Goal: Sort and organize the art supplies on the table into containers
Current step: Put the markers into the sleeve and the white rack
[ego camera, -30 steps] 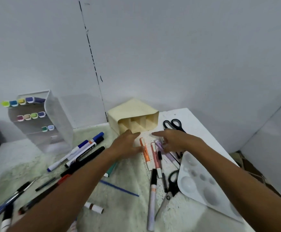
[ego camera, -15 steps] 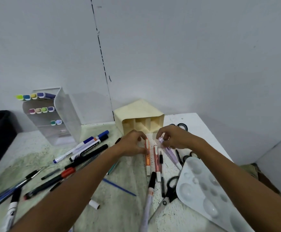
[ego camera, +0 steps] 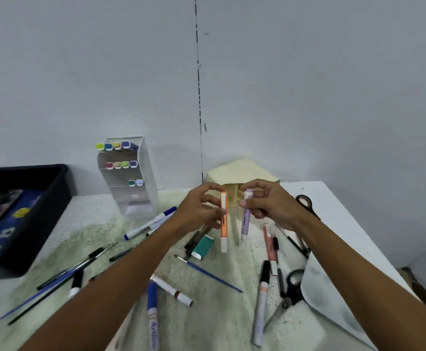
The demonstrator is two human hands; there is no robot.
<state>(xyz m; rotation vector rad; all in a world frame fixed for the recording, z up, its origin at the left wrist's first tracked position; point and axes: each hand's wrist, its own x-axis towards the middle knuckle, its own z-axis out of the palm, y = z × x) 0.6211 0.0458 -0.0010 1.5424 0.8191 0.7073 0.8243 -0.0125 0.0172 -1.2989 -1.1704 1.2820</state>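
Orange highlighter [ego camera: 223,224] hangs upright above the table [ego camera: 333,198], pinched in the left hand's [ego camera: 199,211] grip, just beside the purple highlighter [ego camera: 246,216] pinched by the right hand [ego camera: 275,206]. Behind them lies the cream organizer [ego camera: 242,171]; pens, markers and scissors [ego camera: 290,287] lie scattered below.

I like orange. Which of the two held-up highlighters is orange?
The orange highlighter in the left hand; the right hand holds a purple highlighter.

Marker rack [ego camera: 128,178] left of compartment box [ego camera: 239,173], apparently just before wall [ego camera: 308,84].
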